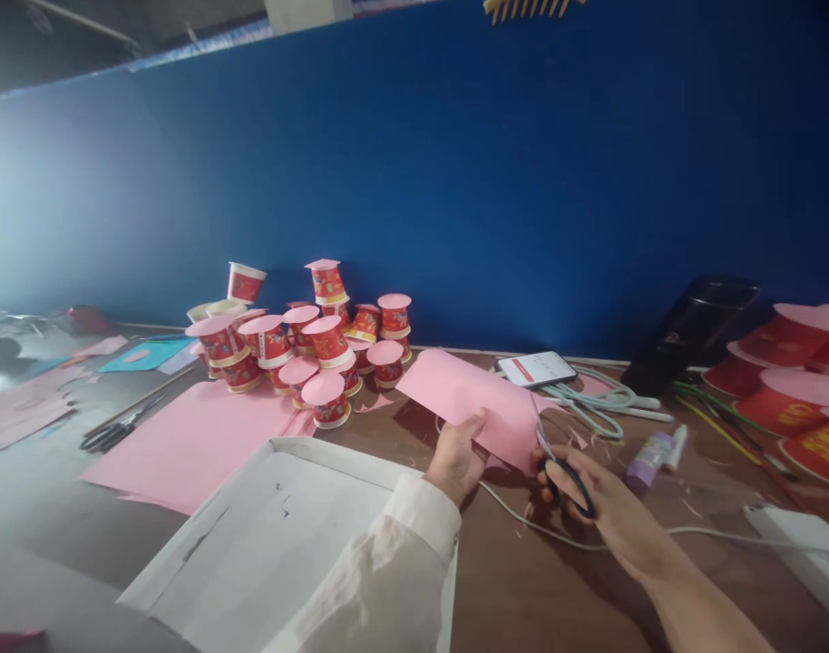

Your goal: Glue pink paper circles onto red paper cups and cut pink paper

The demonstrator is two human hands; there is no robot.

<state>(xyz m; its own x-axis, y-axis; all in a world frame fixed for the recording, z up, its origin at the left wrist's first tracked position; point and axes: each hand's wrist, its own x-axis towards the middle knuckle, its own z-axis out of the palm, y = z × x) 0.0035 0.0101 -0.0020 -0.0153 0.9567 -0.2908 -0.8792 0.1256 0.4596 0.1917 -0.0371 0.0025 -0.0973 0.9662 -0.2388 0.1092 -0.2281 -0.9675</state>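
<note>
My left hand [459, 458] grips a sheet of pink paper [465, 394] by its near edge, thumb on top. The sheet is held up above the brown table, slightly tilted. My right hand [591, 494] has its fingers through the dark handles of a pair of scissors [570, 485]. The scissor blades meet the right end of the pink sheet; how far apart they are is hard to make out. Small pink scraps [578, 439] lie on the table just beyond the scissors.
Stacked red paper cups [328, 340] with pink paper tops stand left of centre, behind pink sheets [203, 444] and a white box lid [278, 535]. A phone [535, 368], cables, a glue stick [649, 461] and a black bottle [690, 331] are at right. Another pair of scissors [119, 433] lies left.
</note>
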